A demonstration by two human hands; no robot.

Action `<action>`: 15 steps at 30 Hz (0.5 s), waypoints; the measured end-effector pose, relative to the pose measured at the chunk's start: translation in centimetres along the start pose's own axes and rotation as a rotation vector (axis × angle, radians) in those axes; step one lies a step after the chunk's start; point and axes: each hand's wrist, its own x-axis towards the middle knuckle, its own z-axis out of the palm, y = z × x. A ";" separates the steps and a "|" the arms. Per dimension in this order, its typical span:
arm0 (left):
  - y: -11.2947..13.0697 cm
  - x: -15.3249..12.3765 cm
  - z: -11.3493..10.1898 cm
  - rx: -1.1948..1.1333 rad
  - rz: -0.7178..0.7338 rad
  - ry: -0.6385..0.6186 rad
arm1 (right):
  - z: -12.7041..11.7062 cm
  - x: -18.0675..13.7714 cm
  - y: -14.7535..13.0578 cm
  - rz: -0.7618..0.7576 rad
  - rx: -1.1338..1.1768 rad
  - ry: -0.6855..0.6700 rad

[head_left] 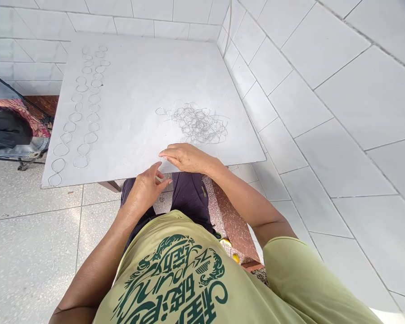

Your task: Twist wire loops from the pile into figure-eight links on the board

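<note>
Both hands meet at the front edge of the white table (131,126). A thin wire (169,176), looped and barely visible, hangs between them. My left hand (146,188) is closed on it, thumb and fingers curved around the loop. My right hand (185,157) pinches at its upper end with the fingertips, just above the left fingers. Beyond the right hand lies a tangled pile of thin wire rings (199,121). At the table's left side, figure-eight wire pieces (67,137) are laid out in two long columns.
White tiled walls (324,112) border the table at the back and right. A folding chair (16,117) with dark cloth stands at the left. My legs (192,198) are under the table's front edge, and speckled floor (33,243) shows at the lower left.
</note>
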 end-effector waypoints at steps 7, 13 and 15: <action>0.7 -0.2 -1.7 -0.341 -0.148 -0.045 | 0.4 0.0 0.4 -0.009 0.092 0.036; 0.3 0.4 -2.0 -0.542 -0.221 -0.021 | 0.2 0.7 0.2 0.020 0.122 0.051; 0.4 0.3 -1.9 -0.573 -0.247 0.030 | 0.1 0.8 -0.3 0.039 0.148 0.089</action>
